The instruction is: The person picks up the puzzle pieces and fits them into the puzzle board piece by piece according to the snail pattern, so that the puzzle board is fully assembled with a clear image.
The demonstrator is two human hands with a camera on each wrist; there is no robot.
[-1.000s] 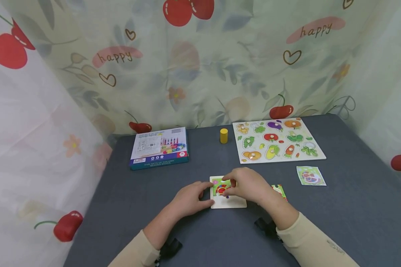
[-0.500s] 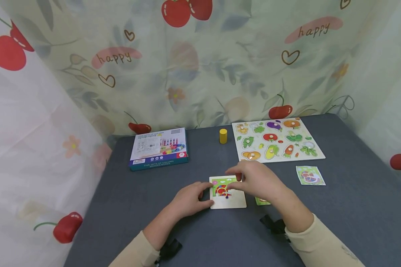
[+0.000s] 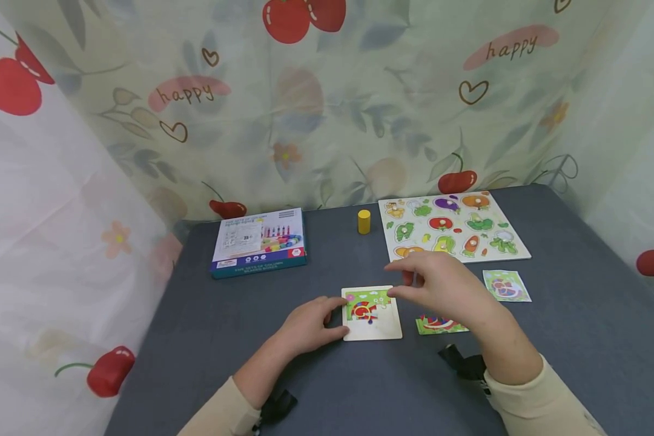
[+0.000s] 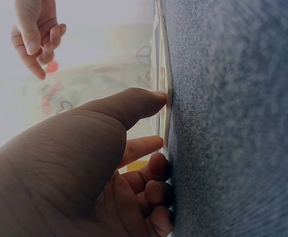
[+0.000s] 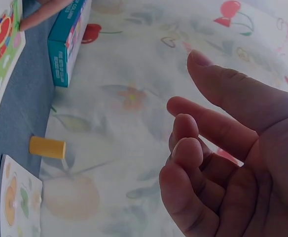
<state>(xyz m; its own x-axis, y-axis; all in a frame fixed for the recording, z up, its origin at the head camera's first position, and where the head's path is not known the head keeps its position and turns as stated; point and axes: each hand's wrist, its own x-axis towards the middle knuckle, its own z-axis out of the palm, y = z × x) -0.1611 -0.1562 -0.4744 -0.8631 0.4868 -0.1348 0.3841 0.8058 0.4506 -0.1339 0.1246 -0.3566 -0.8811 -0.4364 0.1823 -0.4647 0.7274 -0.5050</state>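
Observation:
In the head view a small pale jigsaw board (image 3: pixel 381 330) lies on the table. Green and red puzzle pieces (image 3: pixel 363 310) fill its upper left part; the rest is bare wood. My left hand (image 3: pixel 310 324) rests at the board's left edge, thumb and index fingertips touching it. In the left wrist view its other fingers curl down at the cloth. My right hand (image 3: pixel 441 287) hovers right of the board, thumb and index finger apart, nothing between them. Below it lie loose green and red puzzle pieces (image 3: pixel 440 326), partly hidden by that hand.
A printed picture card (image 3: pixel 507 286) lies to the right. Behind it is a white vegetable puzzle board (image 3: pixel 504 254). A yellow cylinder (image 3: pixel 364 222) stands at the back, and a flat teal-sided box (image 3: pixel 261 242) lies back left. A patterned curtain (image 3: pixel 327 121) rises behind the table.
My right hand has lifted off the jigsaw board and moved right, uncovering the pieces in it and the loose ones beside it. My left hand stays at the edge.

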